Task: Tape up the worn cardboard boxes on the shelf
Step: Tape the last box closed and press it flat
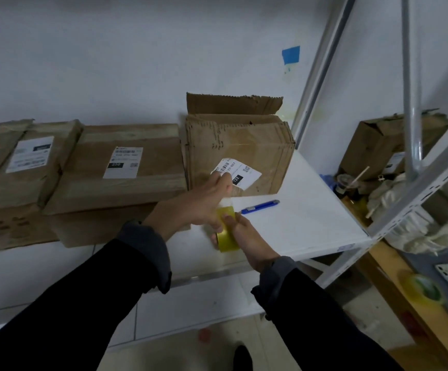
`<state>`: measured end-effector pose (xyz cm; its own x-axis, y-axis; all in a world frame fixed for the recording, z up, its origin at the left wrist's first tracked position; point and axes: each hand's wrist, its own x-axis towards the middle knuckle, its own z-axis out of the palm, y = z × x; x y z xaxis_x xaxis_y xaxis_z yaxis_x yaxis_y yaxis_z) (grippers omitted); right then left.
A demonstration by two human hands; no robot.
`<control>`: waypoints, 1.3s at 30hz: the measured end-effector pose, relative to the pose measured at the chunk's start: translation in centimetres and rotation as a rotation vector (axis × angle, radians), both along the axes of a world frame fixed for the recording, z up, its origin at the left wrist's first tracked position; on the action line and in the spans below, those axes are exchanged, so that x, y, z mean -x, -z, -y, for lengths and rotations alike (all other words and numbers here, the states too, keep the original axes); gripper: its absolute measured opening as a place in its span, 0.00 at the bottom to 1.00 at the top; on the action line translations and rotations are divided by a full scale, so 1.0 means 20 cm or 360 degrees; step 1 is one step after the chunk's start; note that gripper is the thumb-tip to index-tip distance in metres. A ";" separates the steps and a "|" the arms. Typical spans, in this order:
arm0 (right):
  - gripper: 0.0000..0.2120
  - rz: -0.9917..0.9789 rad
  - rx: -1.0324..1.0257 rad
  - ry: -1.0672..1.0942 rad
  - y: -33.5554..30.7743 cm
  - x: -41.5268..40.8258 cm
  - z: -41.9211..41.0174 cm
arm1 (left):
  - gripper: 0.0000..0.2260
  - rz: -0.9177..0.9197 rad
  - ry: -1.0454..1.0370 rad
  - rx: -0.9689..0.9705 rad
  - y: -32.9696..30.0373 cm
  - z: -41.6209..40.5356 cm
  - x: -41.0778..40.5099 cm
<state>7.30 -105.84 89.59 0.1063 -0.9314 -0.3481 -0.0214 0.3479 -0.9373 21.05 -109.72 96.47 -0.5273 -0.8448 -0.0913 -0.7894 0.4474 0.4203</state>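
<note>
Dark sleeves reach forward from the bottom edge, both arms stretched over the white shelf (311, 210). Along its back stand three cardboard boxes: a left box (16, 167) with a white label too blurred to read, a middle box (126, 170) whose label shows "220" in a black patch, and a worn right box (241, 148) with a torn flap standing up at the rear and a peeling label that reads "122" and "122-007".

Left hand (204, 202) extends toward the right box, palm down, its fingers (224, 180) touching the lower corner of that label while the thumb side pinches a clear strip drawn up from the tape roll (226, 231).

Right hand (249, 242) sits just below, fingers curled round the yellowish roll, gripping it upright above the shelf's front part.

Just beyond the hands, a blue pen-shaped tool (260, 207) lies flat on the shelf, near the right box's base. Whether it is a pen or a cutter cannot be told.
</note>
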 end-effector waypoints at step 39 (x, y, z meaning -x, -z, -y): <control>0.02 -0.1269 0.1569 -0.0510 -0.04 0.64 0.26 | 0.35 0.0028 -0.0138 -0.0005 0.04 0.24 0.16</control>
